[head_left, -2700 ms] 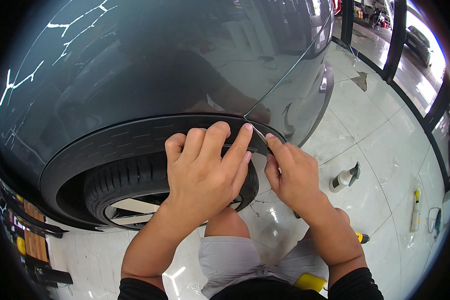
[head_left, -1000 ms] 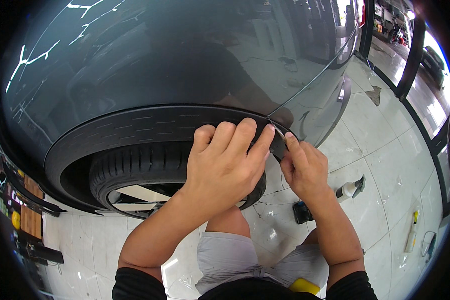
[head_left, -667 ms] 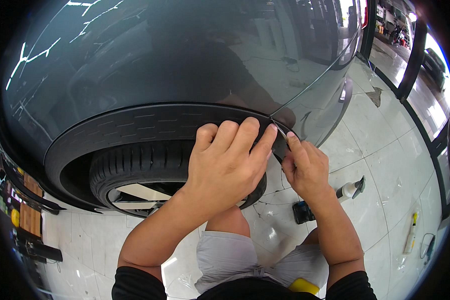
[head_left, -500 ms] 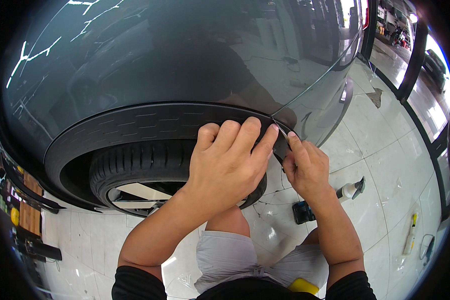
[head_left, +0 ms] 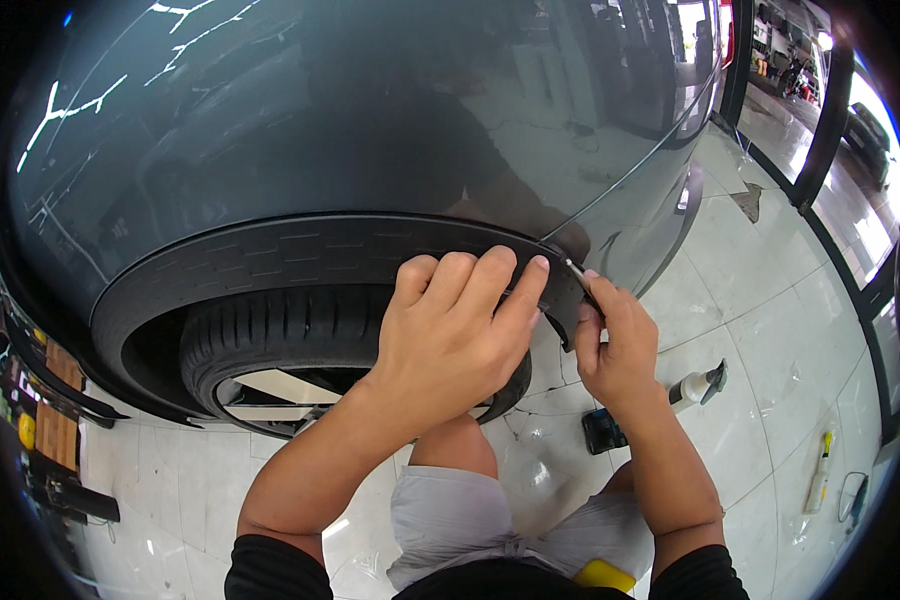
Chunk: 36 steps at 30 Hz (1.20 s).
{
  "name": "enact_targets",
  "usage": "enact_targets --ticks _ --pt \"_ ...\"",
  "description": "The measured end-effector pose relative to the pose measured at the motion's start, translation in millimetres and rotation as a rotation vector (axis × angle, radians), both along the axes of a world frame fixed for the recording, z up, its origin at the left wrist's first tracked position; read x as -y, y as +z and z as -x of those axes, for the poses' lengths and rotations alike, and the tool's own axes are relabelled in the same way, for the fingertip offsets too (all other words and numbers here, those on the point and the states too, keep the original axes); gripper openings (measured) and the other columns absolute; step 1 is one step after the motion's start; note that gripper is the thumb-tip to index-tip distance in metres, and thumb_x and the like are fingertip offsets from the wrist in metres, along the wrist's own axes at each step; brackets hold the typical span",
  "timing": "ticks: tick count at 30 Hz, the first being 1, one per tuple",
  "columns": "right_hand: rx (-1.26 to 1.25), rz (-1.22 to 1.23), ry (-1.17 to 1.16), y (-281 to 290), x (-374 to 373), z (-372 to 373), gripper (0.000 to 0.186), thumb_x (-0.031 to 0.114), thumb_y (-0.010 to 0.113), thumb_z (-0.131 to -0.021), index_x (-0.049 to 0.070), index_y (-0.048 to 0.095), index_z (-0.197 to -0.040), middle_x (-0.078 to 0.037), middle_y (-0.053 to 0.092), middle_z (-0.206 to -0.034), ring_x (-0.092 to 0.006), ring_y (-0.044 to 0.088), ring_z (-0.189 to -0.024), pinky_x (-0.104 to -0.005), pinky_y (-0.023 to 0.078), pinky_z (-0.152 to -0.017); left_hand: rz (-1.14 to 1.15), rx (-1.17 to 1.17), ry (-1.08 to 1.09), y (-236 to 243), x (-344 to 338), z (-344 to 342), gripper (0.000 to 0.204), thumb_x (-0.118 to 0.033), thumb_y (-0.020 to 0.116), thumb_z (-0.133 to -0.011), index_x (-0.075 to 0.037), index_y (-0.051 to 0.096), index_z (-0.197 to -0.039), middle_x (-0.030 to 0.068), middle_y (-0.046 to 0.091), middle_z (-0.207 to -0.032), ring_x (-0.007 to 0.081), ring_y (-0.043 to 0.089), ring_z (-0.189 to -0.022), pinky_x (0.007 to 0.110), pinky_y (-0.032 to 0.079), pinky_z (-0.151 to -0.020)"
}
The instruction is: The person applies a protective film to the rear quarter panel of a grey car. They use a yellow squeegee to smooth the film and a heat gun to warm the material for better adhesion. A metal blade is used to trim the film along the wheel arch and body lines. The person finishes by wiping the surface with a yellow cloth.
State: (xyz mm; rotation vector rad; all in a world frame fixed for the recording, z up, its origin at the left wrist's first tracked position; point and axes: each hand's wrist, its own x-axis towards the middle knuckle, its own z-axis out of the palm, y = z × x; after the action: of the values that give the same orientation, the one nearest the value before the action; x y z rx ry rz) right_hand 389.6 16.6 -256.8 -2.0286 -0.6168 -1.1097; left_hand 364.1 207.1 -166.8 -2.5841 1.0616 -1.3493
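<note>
Trim (head_left: 320,250), black and arched above the tyre (head_left: 280,325), sits under the person's left hand (head_left: 450,335), bent and slightly spread, while the right hand (head_left: 618,345), beside the trim's right end, pinches a slim tool (head_left: 579,277) (pale tip near the trim's edge).

The floor (head_left: 740,340) had big, shiny white tiles and a dark patch (head_left: 747,203) near its upper right edge. Along its right edge stood dark frames (head_left: 827,125) with bright light behind them.
</note>
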Motion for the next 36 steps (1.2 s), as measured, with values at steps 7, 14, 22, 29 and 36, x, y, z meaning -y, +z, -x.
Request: enact_targets --ticks 7,14,22,29,36 --pt "-0.119 -0.086 -0.002 12 -3 12 0.033 0.0 0.064 -0.083 0.006 0.062 -0.115 -0.011 0.058 -0.076 -0.0275 0.058 -0.063 -0.037 0.046 -0.055 0.008 0.02 0.011 -2 3 0 0.04 -0.02 0.072 -0.077 -0.006 0.068 -0.114 0.0044 0.056 -0.101 0.0205 0.053 -0.083 0.039 0.035 -0.079" --pt "-0.078 -0.08 -0.022 11 -4 11 0.031 -0.001 0.065 -0.082 0.004 0.063 -0.113 -0.01 0.058 -0.077 -0.0259 0.058 -0.06 -0.036 0.046 -0.053 -0.012 0.015 0.013 2 4 1 0.039 -0.02 0.071 -0.077 -0.005 0.068 -0.114 0.0056 0.056 -0.101 0.0209 0.053 -0.083 0.039 0.035 -0.078" --pt "-0.074 -0.077 -0.022 11 -7 11 0.032 -0.001 0.065 -0.082 0.003 0.063 -0.114 -0.011 0.059 -0.078 -0.0267 0.059 -0.061 -0.0366 0.047 -0.054 -0.017 0.015 0.021 2 4 1 0.04 -0.02 0.071 -0.078 -0.005 0.067 -0.114 0.0055 0.056 -0.101 0.021 0.052 -0.083 0.039 0.035 -0.078" --pt "-0.094 -0.069 -0.042 11 -9 15 0.032 0.0 0.065 -0.083 0.003 0.062 -0.115 -0.011 0.06 -0.08 -0.0277 0.059 -0.063 -0.0368 0.047 -0.054 -0.02 -0.002 0.029 3 4 2 0.041 -0.02 0.071 -0.077 -0.005 0.067 -0.115 0.0054 0.056 -0.101 0.0212 0.052 -0.084 0.039 0.035 -0.078" --pt "-0.095 -0.102 -0.028 8 -10 13 0.031 0.0 0.064 -0.083 0.003 0.062 -0.115 -0.011 0.059 -0.079 -0.0284 0.058 -0.063 -0.0369 0.047 -0.055 -0.017 -0.015 0.029 3 6 1 0.042 -0.019 0.071 -0.077 -0.004 0.067 -0.115 0.0058 0.056 -0.101 0.0217 0.052 -0.084 0.04 0.036 -0.077"
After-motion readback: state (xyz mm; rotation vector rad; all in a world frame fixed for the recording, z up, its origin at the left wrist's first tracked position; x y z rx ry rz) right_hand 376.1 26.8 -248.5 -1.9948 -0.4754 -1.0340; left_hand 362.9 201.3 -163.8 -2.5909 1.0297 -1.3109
